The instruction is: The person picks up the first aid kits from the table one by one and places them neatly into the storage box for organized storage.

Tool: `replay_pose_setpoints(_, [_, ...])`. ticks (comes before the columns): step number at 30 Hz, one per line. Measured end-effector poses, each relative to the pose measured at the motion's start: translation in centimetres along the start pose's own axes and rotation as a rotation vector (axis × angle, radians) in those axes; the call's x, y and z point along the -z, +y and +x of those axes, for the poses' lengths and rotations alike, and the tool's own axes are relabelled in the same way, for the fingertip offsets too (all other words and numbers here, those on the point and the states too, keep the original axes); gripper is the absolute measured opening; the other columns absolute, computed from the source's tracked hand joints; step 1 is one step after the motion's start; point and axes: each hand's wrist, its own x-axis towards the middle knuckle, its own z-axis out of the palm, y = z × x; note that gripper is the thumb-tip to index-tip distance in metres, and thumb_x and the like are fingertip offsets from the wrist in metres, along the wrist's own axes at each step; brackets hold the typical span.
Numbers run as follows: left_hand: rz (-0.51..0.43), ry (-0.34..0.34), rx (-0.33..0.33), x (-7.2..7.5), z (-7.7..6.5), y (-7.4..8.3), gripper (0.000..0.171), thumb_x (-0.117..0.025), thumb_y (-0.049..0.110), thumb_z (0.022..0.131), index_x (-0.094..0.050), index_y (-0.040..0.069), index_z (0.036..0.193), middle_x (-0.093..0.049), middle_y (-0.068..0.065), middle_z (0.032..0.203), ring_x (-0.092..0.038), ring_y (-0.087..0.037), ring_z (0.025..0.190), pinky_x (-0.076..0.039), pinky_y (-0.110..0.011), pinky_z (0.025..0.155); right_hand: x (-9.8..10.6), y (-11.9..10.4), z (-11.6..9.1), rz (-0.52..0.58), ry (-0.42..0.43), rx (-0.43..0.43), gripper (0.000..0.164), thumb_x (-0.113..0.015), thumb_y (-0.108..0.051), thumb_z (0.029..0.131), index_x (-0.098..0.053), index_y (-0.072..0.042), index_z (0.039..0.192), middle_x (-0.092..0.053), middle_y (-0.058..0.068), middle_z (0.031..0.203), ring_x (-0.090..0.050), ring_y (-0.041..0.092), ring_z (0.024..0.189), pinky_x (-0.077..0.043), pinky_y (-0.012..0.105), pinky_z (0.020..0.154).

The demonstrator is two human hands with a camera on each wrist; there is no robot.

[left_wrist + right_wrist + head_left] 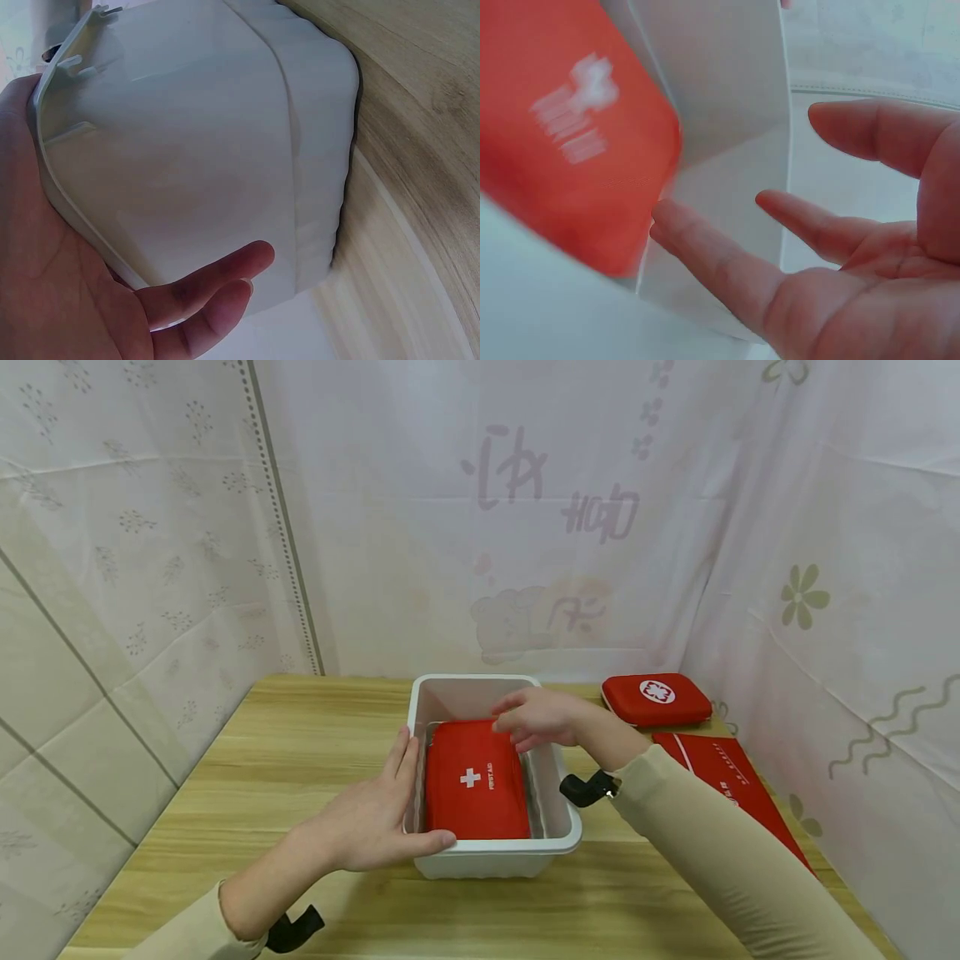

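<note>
Apparently steadying white bin (487, 865), left hand (367, 822) spreads fingers (397, 756) along rim (510, 845); right hand (543, 714) hangs, fingers parted, over red pouch (476, 802).

Tub (497, 846) open on top; walls (459, 697) block sideways reach to red pouch (476, 789).

The bare left hand (90, 277) is up against the rim of a big white plastic bin (187, 150). Two of its fingers (206, 289) are a bit bent, in front of the bin's smooth outside wall. The bin looks tipped sideways here. Beside its wavy bottom is a brown, stripy wooden table (420, 150).
</note>
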Motion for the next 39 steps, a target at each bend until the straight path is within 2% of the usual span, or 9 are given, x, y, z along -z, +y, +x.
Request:
replay_pose_setpoints(2, [0.01, 0.008, -0.001, 0.0, 0.0, 0.0, 0.13, -0.043, 0.094, 0.078, 0.01, 0.012, 0.163, 0.018, -0.004, 0.171, -0.062, -0.007, 0.073, -0.051, -0.025, 0.064, 0.2, 0.0, -0.3, 0.016, -0.005, 0.017, 0.056, -0.064, -0.023, 0.099, -0.048, -0.008, 0.15, -0.051, 0.017, 0.15, -0.056, 0.041, 0.13, -0.052, 0.047, 0.101])
replay_pose_setpoints(5, [0.012, 0.013, -0.002, 0.0, 0.0, 0.0, 0.129, -0.045, 0.092, 0.079, 0.012, 0.013, 0.163, 0.019, -0.004, 0.171, -0.059, -0.006, 0.068, -0.049, -0.025, 0.062, 0.5, 0.1, -0.7, 0.033, -0.012, 0.051, 0.053, -0.063, -0.022, 0.1, -0.049, -0.01, 0.149, -0.046, 0.017, 0.155, -0.055, 0.039, 0.133, -0.051, 0.047, 0.103])
replay_pose_setpoints(11, [0.029, 0.014, -0.001, 0.0, 0.0, 0.0, 0.131, -0.043, 0.095, 0.077, 0.011, 0.013, 0.163, 0.018, -0.005, 0.171, -0.058, -0.007, 0.066, -0.048, -0.024, 0.06, 1.4, 0.5, -1.7, 0.042, 0.004, 0.118, 0.05, -0.062, -0.024, 0.1, -0.051, -0.011, 0.147, -0.048, 0.015, 0.153, -0.061, 0.033, 0.126, -0.052, 0.046, 0.102])
replay_pose_setpoints(16, [0.027, 0.009, -0.004, -0.1, 0.0, -0.1, 0.131, -0.042, 0.095, 0.077, 0.01, 0.011, 0.163, 0.02, -0.006, 0.17, -0.056, -0.006, 0.061, -0.047, -0.024, 0.059, 2.5, 1.0, -2.7, 0.098, 0.05, 0.196, 0.048, -0.064, -0.028, 0.1, -0.053, -0.011, 0.144, -0.053, 0.013, 0.148, -0.062, 0.032, 0.126, -0.051, 0.048, 0.103])
replay_pose_setpoints(21, [0.025, 0.008, -0.002, -0.1, -0.1, -0.1, 0.131, -0.041, 0.095, 0.077, 0.012, 0.012, 0.163, 0.021, -0.004, 0.17, -0.052, -0.007, 0.053, -0.045, -0.025, 0.055, 4.2, 2.3, -3.8, 0.145, 0.138, 0.267, 0.05, -0.067, -0.03, 0.099, -0.053, -0.012, 0.144, -0.055, 0.013, 0.146, -0.063, 0.03, 0.123, -0.053, 0.045, 0.101])
replay_pose_setpoints(25, [0.022, 0.006, 0.001, -0.1, -0.1, -0.1, 0.13, -0.041, 0.095, 0.077, 0.014, 0.013, 0.162, 0.022, -0.004, 0.17, -0.048, -0.009, 0.047, -0.042, -0.025, 0.051, 5.4, 4.0, -4.9, 0.204, 0.21, 0.302, 0.051, -0.067, -0.032, 0.099, -0.053, -0.012, 0.144, -0.055, 0.012, 0.145, -0.066, 0.025, 0.12, -0.054, 0.041, 0.099])
replay_pose_setpoints(30, [0.034, 0.009, -0.001, -0.1, -0.1, -0.1, 0.13, -0.041, 0.094, 0.078, 0.013, 0.013, 0.162, 0.02, -0.005, 0.17, -0.047, -0.01, 0.045, -0.041, -0.026, 0.049, 6.8, 6.7, -6.8, 0.254, 0.274, 0.296, 0.05, -0.066, -0.033, 0.1, -0.054, -0.011, 0.143, -0.059, 0.005, 0.14, -0.068, 0.018, 0.116, -0.055, 0.033, 0.096])
replay_pose_setpoints(35, [0.03, 0.007, 0.008, -0.1, -0.1, 0.0, 0.13, -0.043, 0.094, 0.078, 0.013, 0.013, 0.162, 0.019, -0.004, 0.171, -0.047, -0.01, 0.046, -0.041, -0.027, 0.048, 7.6, 10.2, -8.4, 0.232, 0.334, 0.294, 0.049, -0.063, -0.031, 0.102, -0.052, -0.005, 0.142, -0.064, -0.003, 0.133, -0.07, 0.017, 0.111, -0.056, 0.031, 0.093])
replay_pose_setpoints(39, [0.036, 0.011, 0.006, -0.1, 0.0, 0.0, 0.13, -0.042, 0.094, 0.078, 0.013, 0.013, 0.162, 0.019, -0.004, 0.171, -0.047, -0.01, 0.044, -0.04, -0.027, 0.046, 8.0, 13.5, -9.2, 0.208, 0.383, 0.244, 0.051, -0.061, -0.034, 0.103, -0.05, -0.004, 0.143, -0.063, -0.012, 0.128, -0.069, 0.012, 0.109, -0.056, 0.028, 0.091])
